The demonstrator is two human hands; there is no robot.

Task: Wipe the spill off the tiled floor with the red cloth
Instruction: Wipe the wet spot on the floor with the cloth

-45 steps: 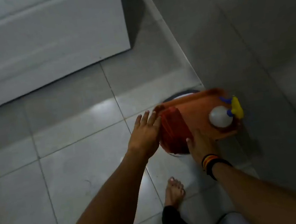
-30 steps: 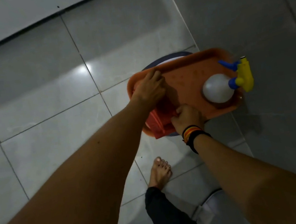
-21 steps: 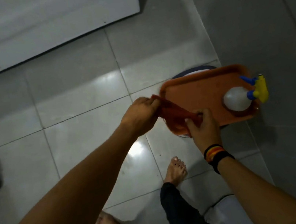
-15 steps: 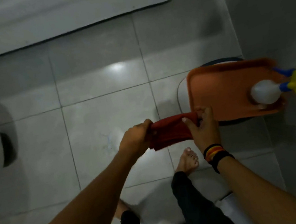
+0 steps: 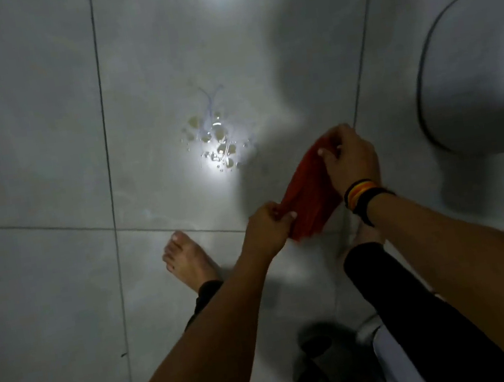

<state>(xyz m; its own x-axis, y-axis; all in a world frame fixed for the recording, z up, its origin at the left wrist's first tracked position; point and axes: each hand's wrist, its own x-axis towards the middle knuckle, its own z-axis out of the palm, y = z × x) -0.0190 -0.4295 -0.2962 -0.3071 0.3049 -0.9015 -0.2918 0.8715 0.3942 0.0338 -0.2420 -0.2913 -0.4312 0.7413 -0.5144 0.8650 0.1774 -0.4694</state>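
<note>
The person stands barefoot on the pale grey glossy tiled floor [image 5: 38, 124], both arms reaching down and forward. Between the hands hangs the red cloth [image 5: 308, 192], bunched into a loose folded strip and held clear of the floor, slanting from lower left to upper right. The left hand [image 5: 266, 229] is closed around the lower end of the cloth, fingers curled over it. The right hand [image 5: 348, 156] pinches the upper end between thumb and fingertips; its wrist carries a stack of black, yellow and orange bands [image 5: 364, 195].

The spill [image 5: 215, 142] lies on the floor a little way to the left of the cloth and beyond it, apart from it: a cluster of small yellowish puddles and clear beads, catching a bright glare from a light overhead, with faint thin streaks running off its far side. It sits inside one large tile, well away from the grout lines.

One bare foot [image 5: 187, 261] is planted just nearer than the spill, at a grout line; black trouser legs [image 5: 401, 302] show below. A rounded pale grey object with a dark curved rim [image 5: 469, 76] stands at the right, too blurred to identify.
</note>
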